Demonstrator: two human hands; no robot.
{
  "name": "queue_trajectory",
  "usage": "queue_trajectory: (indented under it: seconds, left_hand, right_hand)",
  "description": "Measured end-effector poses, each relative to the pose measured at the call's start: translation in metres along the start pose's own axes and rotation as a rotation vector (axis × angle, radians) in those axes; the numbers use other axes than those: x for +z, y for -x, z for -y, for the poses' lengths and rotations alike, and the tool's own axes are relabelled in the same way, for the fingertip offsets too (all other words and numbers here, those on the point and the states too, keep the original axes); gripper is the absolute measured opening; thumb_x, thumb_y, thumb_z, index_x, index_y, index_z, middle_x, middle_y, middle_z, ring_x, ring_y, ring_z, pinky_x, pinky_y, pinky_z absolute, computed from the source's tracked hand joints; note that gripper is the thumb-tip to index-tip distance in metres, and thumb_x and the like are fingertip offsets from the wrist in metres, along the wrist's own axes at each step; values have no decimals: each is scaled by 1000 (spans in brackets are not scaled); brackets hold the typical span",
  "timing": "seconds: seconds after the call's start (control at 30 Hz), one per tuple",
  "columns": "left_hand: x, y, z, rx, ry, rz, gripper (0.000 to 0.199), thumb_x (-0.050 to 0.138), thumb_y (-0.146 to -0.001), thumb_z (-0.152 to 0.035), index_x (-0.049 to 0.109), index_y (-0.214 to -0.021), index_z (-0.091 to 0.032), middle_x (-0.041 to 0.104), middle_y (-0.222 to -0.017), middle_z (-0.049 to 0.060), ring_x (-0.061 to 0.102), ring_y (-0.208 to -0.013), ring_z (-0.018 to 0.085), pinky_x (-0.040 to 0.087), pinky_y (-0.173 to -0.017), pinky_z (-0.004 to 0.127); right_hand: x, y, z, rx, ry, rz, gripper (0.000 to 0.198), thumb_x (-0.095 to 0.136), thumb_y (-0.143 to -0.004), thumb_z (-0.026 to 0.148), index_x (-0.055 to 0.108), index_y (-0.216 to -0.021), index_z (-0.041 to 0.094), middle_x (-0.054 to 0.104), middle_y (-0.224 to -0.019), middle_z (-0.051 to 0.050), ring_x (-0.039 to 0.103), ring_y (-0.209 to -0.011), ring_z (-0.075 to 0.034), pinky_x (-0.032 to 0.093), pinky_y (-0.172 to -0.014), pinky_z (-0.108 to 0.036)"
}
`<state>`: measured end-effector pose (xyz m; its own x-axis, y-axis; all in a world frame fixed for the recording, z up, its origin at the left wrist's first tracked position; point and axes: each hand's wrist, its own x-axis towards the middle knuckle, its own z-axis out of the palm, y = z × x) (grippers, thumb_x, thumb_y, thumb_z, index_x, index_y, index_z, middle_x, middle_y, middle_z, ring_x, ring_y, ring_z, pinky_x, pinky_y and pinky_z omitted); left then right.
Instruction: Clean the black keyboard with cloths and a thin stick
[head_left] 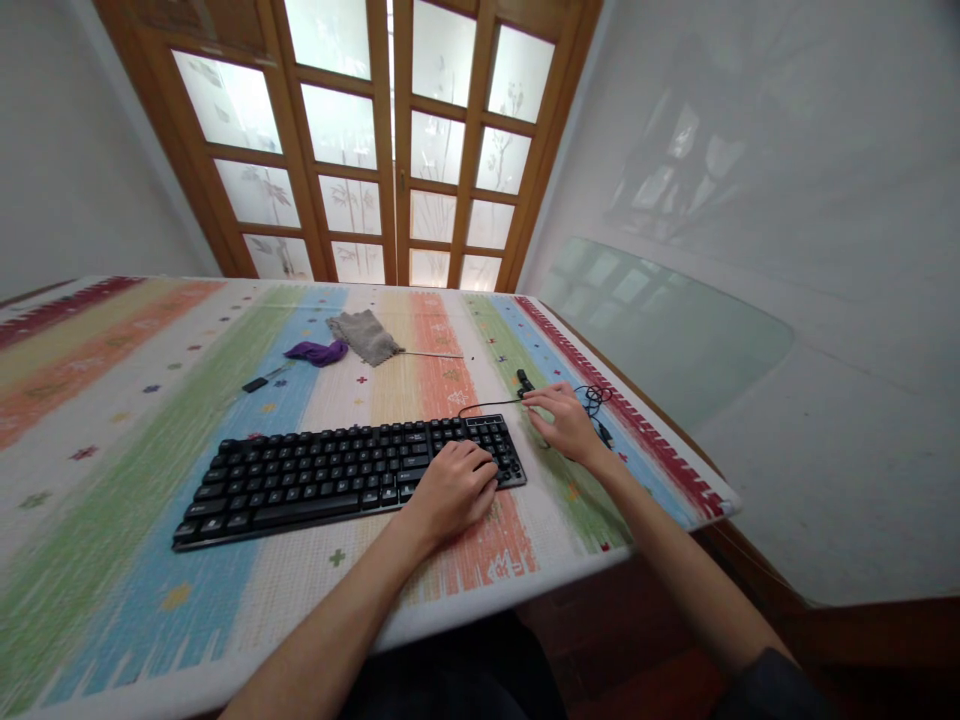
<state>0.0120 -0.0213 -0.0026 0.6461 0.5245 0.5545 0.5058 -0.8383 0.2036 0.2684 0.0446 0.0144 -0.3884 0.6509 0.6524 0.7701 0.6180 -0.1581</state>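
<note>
Worktop (450,618), one, seen on my head feed: it fills the lower left and middle of the frame under a striped cloth (97,560). Near edge: a pale hem slanting from bottom left up to the right of centre, passing below both wrists. Right edge: a dark red band running from the upper middle down to a corner at lower right, with a pale wall (862,300) just beyond. Far edge: at mid-height, before wooden glazed doors (403,120). Room: the widest run of cloth is at left, past the keyboard (322,475); on the right my margin is a narrow strip.

Keyboard, black, one: centre of the frame, lying flat, slightly askew to the near edge.

Left hand (459,485): palm down on the keyboard's right end, over the number keys; fingers bent and close together; forearm rising from bottom centre-left.

Right hand (562,418): right of the keyboard, wrist bent inward, forearm slanting up from the lower right corner. Fingers reach left beside the black cable (491,404); I cannot tell whether they pinch it.

Black clump (524,381), small: just above the right fingertips. Cable coil (598,393), one: right of that hand, near the red band.

Grey cloth piece (367,336) and purple cloth piece (318,353): upper left of centre, side by side, well apart from both hands.
</note>
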Motion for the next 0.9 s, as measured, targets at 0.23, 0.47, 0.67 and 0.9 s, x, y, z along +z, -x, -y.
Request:
queue_trajectory:
  seconds: [0.23, 0.47, 0.67, 0.9]
  left_hand:
    - [0, 1, -1, 117, -108, 76, 17, 54, -93, -13, 65, -81, -15, 66, -84, 8, 58, -84, 22, 50, -77, 37]
    - [1, 1, -3, 104, -94, 105, 16, 55, -92, -14, 64, -79, -15, 64, -79, 8, 57, -79, 22, 48, -73, 37]
    - [-2, 1, -3, 69, -34, 95, 18, 51, -94, -14, 66, -84, -15, 66, -84, 8, 59, -82, 22, 51, -75, 36]
    - [0, 1, -3, 54, -10, 48, 19, 49, -95, -12, 67, -89, -16, 66, -90, 9, 60, -88, 22, 54, -82, 38]
  right_hand:
    - [27, -19, -55, 31, 126, 156, 16, 64, -81, 12, 78, -86, 19, 76, -105, -9, 61, -96, -27, 47, -88, -45]
    - [33, -25, -59, 12, 95, 241, 27, 57, -79, 5, 79, -83, 20, 76, -90, -9, 62, -89, -25, 45, -84, -42]
    - [22, -26, -33, 64, -27, 118, 16, 63, -82, 14, 77, -84, 20, 76, -86, -8, 62, -86, -24, 47, -80, -40]
    - [-9, 9, 43, 93, -502, 157, 12, 67, -89, 29, 74, -93, 20, 76, -90, -6, 68, -80, -17, 55, -69, -31]
